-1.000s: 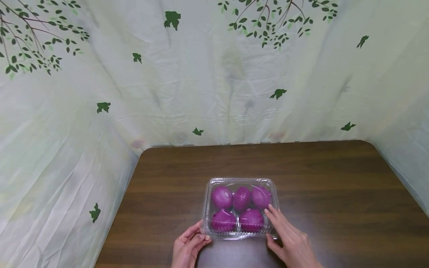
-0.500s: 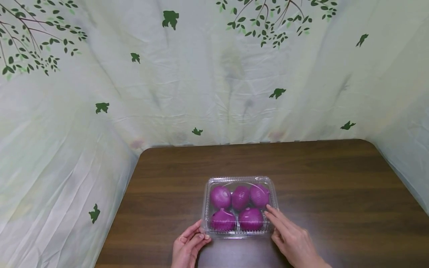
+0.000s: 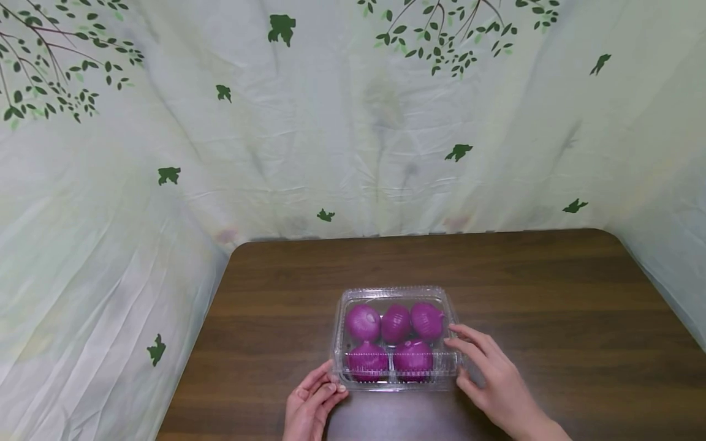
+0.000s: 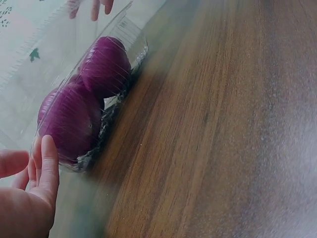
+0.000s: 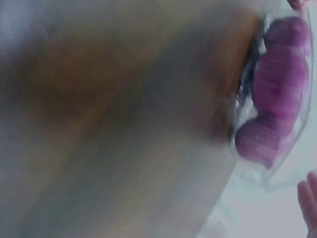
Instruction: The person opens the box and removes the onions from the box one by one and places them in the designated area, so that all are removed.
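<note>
Several red onions [image 3: 363,323] lie in a clear plastic clamshell container [image 3: 394,387] on the table. Its lid [image 3: 408,295] stands slightly raised along the front edge. My left hand [image 3: 311,401] holds the front left corner with thumb and fingertips; in the left wrist view its fingers [image 4: 49,166] lie against the plastic beside an onion [image 4: 74,119]. At the right side is my right hand [image 3: 496,373], fingers extended, tips close to the lid's edge. In the blurred right wrist view its fingertips [image 5: 307,196] appear apart from the onions [image 5: 281,82].
A brown wooden table [image 3: 551,294] carries the container near its front middle. Behind and on both sides hangs a pale cloth [image 3: 342,122] printed with leaves and branches, meeting the table's far edge.
My right hand has moved rightward off the top of the lid to its right edge. The lid's front edge has risen a little. My left hand has stayed at the corner.
</note>
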`<state>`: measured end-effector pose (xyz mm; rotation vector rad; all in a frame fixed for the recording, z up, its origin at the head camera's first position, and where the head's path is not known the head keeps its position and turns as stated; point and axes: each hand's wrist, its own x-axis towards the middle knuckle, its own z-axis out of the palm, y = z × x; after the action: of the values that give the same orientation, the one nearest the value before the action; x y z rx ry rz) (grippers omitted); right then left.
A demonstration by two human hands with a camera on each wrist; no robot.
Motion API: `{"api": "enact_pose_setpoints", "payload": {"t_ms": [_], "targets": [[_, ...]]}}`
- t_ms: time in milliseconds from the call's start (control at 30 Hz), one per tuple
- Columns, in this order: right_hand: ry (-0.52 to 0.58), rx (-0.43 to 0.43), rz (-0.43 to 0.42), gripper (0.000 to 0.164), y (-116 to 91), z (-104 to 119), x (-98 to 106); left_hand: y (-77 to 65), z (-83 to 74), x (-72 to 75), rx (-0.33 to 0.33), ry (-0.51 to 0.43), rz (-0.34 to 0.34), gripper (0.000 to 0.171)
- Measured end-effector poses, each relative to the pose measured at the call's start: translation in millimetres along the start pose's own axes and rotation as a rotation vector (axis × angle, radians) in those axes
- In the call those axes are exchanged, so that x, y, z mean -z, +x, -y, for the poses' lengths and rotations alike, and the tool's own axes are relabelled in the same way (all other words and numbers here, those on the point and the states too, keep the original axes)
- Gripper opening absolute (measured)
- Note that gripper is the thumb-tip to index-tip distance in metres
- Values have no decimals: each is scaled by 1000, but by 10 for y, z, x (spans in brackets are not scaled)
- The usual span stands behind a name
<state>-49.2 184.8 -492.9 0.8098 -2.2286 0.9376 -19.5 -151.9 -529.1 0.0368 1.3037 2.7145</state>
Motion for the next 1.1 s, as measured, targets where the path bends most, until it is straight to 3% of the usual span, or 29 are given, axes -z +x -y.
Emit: {"api": "enact_pose_setpoints", "payload": {"t_ms": [333, 533, 700, 800, 900, 967, 1100], "targets": [[97, 26, -130, 39, 334, -112, 101, 6, -10, -21, 31, 27, -35, 41], [113, -64, -141, 38, 476, -205, 110, 0, -23, -44, 34, 69, -51, 41], [119, -114, -156, 62, 574, -291, 72, 28, -56, -120, 19, 308, -113, 48], [134, -137, -166, 61, 633, -320, 46, 62, -99, -155, 48, 451, -157, 55], [140, -170, -162, 59, 689, -328, 38, 103, -131, -155, 66, 555, -161, 52], [139, -202, -152, 58, 724, -330, 36, 137, -137, -155, 50, 690, -138, 49], [126, -240, -135, 59, 785, -348, 22, 208, -114, -155, -18, 1084, -75, 58]]}}
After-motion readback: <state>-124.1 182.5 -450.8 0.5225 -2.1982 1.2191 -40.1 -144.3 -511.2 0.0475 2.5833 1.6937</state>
